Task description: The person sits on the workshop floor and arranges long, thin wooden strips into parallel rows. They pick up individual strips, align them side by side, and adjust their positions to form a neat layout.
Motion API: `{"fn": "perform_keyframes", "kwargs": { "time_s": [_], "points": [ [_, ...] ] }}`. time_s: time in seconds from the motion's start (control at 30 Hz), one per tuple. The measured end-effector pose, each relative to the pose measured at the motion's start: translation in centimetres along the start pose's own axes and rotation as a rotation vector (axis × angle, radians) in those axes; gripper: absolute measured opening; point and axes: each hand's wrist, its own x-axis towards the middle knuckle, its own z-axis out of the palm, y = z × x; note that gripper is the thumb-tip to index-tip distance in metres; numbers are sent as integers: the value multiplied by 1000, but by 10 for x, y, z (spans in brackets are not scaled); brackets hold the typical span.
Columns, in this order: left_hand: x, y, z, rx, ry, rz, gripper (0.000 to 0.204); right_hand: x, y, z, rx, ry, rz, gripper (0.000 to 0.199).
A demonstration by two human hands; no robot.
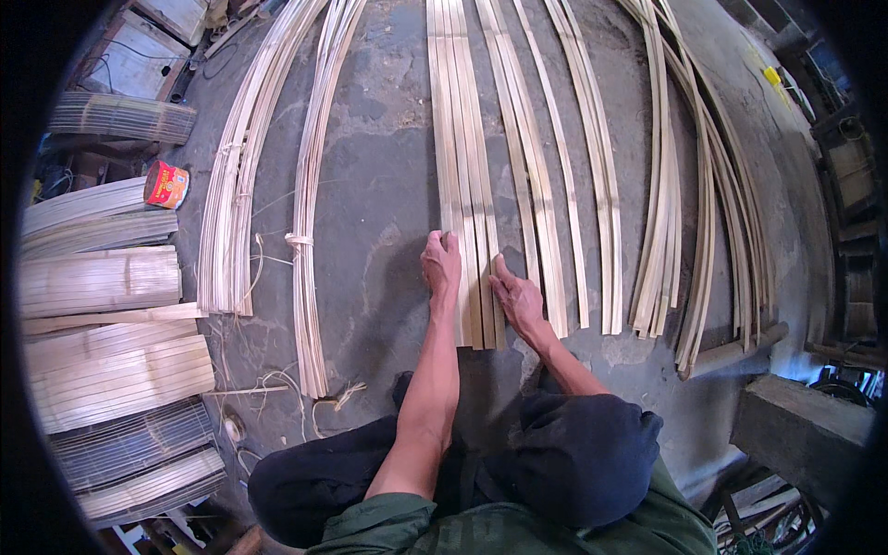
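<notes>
Bamboo strips (459, 148) lie on the floor (375, 176), a red tub (166, 185) near its left edge; left hand (442, 264) and right hand (520, 301) touch the strips' opposite sides, whether clamped I cannot tell.

The top (546, 538) is dark green, its left sleeve (381, 524) short, the trousers (585, 455) blackish.

Head view: from left one of two fisheye cameras on person's head. Looks steeply down and forward. Shirt (499, 531) and knees (585, 453) nearest to lens, at 6 o'clock; left hand (441, 263) and right hand (520, 298) farther, close to dial centre; floor (375, 176) recedes toward 12 o'clock. Pale strips (453, 139) curve more toward 10 and 2 o'clock.
</notes>
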Motion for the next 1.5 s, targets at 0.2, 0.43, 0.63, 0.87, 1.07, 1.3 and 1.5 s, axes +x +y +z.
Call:
{"fn": "perform_keyframes", "kwargs": {
  "time_s": [0.2,0.43,0.63,0.87,1.07,1.3,1.5],
  "points": [
    [0,1,5,-26,-31,-37,39,2,13,3,-27,70,-47,53],
    [5,-10,5,-45,119,71,35,7,-5,-2,1,34,66,51],
    [-21,46,0,-234,229,168,30,-25,-5,13,254,440,-409,42],
    [-36,65,41,-372,103,168,32,-46,-23,9,753,175,-139,43],
    [-33,50,61,-215,0,267,27,-35,12,27,481,310,-71,50],
    [-41,30,46,185,-21,482,38,-31,25,12,643,109,151,52],
    [-42,15,40,400,-77,631,49,-30,22,18,389,160,-4,54]
  ]
}}
